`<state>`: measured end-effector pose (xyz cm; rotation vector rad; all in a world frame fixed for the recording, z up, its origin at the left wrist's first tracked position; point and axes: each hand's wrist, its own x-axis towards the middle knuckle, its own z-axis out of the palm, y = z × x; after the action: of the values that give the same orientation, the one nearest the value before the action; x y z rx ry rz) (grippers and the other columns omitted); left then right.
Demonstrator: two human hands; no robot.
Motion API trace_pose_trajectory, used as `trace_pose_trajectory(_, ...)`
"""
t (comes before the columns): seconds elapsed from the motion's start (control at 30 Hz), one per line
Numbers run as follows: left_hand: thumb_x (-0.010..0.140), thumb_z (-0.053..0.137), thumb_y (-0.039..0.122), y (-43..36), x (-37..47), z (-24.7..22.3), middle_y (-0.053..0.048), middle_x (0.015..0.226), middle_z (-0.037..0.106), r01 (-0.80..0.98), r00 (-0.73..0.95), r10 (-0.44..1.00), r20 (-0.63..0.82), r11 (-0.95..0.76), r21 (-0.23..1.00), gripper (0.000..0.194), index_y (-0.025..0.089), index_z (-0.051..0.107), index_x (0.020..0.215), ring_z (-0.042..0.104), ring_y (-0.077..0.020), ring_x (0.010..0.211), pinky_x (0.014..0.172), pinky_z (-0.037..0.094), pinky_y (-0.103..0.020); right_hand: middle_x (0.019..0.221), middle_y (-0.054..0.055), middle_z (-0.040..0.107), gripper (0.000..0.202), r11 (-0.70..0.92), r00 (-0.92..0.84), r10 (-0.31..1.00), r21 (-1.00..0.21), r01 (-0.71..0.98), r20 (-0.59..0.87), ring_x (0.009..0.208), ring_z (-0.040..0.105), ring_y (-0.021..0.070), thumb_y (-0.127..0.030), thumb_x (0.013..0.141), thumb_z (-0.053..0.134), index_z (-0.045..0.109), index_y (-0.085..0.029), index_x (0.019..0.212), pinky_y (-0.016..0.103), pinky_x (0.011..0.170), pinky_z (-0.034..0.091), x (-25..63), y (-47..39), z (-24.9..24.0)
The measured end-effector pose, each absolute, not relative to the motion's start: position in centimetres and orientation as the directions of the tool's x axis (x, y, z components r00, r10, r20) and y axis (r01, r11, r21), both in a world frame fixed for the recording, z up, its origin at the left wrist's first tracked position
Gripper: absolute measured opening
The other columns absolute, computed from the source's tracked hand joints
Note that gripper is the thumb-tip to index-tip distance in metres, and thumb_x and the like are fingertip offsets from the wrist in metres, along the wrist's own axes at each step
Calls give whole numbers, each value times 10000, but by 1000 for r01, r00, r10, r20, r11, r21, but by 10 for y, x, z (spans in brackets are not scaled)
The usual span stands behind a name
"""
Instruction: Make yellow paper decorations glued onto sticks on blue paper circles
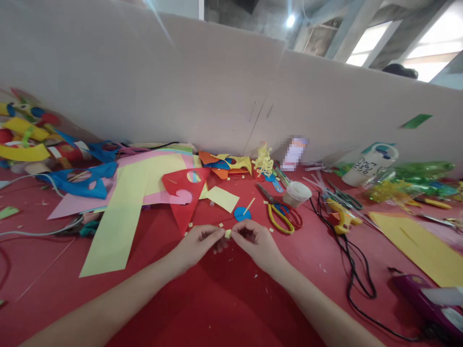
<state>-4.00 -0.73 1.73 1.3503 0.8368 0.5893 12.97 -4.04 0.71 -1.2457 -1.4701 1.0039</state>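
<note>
Between the fingertips of both hands, low over the red table, is a small pale yellow paper piece (228, 233). My left hand (202, 243) pinches its left side, thumb against finger. My right hand (258, 243) pinches the right side. Just beyond the fingers lies a blue paper disc (241, 214) with a thin wooden stick (249, 206) across it. Several tiny yellow paper bits are scattered near the hands. A pale yellow paper rectangle (223, 198) and a red cut-out paper shape (181, 197) lie behind my left hand.
Yellow-and-red-handled scissors (281, 218) and a white tub (297, 193) stand right of centre. Further right are a yellow glue gun (342, 219) with a black cord, orange-yellow sheets (419, 246) and a purple device (427, 303). Coloured paper (119, 226) is piled left. A white panel (181, 86) borders the table.
</note>
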Motion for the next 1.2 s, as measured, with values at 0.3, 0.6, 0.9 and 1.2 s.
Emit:
trace_pose_trajectory(0.3,695,689,346,-4,-43,18,-12,698,617,5,591,746,-307,377,926,232,137,671,795,514,-87,610,634,405,-235,786,28,625,92,313,-68,950,-913,262,306,731,590,136,-210,790,562,646,-205,828,261,665,477,133,-40,5)
trace_pose_trajectory(0.6,662,721,264,-4,-44,17,21,655,590,-26,564,775,-285,362,932,187,147,645,787,491,-70,590,629,401,-221,919,46,655,195,342,-126,940,-895,286,318,838,610,140,-185,814,533,640,-220,973,273,752,504,132,-43,8)
trace_pose_trajectory(0.9,661,723,262,-1,-45,17,16,664,609,-64,590,729,-347,471,880,167,151,641,756,534,-77,605,656,420,-227,819,28,654,129,375,-89,926,-868,326,367,717,607,127,-177,773,588,625,-197,895,257,690,518,128,-45,9)
trace_pose_trajectory(1.2,682,712,282,-2,-46,17,22,635,601,-69,591,732,-338,463,884,153,149,641,710,523,-61,581,615,415,-196,721,3,620,56,441,-65,888,-804,399,454,652,584,112,-155,772,576,601,-190,808,223,634,496,130,-46,9)
